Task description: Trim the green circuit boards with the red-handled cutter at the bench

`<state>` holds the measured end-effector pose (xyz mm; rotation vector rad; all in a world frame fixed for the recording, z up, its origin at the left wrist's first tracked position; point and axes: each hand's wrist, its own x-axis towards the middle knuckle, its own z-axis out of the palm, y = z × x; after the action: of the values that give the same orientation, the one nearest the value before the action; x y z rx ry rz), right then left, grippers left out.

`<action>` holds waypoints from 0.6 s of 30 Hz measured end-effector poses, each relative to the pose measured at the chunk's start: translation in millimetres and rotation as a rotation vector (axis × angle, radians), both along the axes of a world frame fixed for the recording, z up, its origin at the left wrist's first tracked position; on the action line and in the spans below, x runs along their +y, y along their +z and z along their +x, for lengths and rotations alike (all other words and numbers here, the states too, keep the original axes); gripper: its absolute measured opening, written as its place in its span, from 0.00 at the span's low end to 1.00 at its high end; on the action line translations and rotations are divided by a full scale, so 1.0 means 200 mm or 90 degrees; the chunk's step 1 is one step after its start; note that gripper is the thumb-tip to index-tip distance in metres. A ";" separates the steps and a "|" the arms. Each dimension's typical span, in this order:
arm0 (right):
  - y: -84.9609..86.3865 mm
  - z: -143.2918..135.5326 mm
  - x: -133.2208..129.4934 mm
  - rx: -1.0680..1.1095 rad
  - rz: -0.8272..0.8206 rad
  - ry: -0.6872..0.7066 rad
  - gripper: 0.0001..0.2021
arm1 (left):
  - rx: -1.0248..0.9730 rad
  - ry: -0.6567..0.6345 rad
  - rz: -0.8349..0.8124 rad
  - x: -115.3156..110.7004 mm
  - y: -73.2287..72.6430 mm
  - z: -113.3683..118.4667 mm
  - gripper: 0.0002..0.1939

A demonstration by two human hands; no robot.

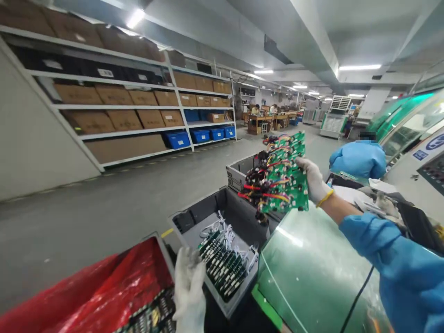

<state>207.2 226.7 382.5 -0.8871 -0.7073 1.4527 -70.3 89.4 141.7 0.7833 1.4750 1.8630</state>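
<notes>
Gloved in white, my right hand point(314, 180) grips the right edge of a green circuit board panel point(286, 175). Red, yellow and black wires with dark connectors hang off the panel's left side, and it is held up in the air above the grey bins. My left hand point(190, 282), also in a white glove, is held with its fingers extended by the near left rim of a grey bin point(239, 210). Inside that bin, several circuit boards point(224, 263) with white cables stand on edge in a row. Nothing shows in my left hand.
Left of me is a bin lined with red plastic point(114, 282), holding more boards. A second grey bin point(239, 171) stands farther back. A green-topped table point(312, 263) lies at right, near a co-worker in blue point(359, 157). Shelves with boxes point(145, 118) line the left.
</notes>
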 end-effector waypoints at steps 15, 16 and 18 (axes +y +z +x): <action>-0.30 0.11 -0.17 0.114 -0.256 0.370 0.17 | 0.722 -0.313 -0.313 0.67 1.25 0.27 0.56; -0.31 0.12 -0.17 0.094 -0.236 0.384 0.19 | 0.735 -0.337 -0.287 0.67 1.28 0.30 0.56; -0.31 0.13 -0.16 0.064 -0.216 0.414 0.23 | 0.694 -0.488 -0.277 0.69 1.35 0.32 0.51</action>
<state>232.8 195.3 319.6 -0.8674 -0.7189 2.2314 -5.3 227.3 412.0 1.9314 1.6785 0.4542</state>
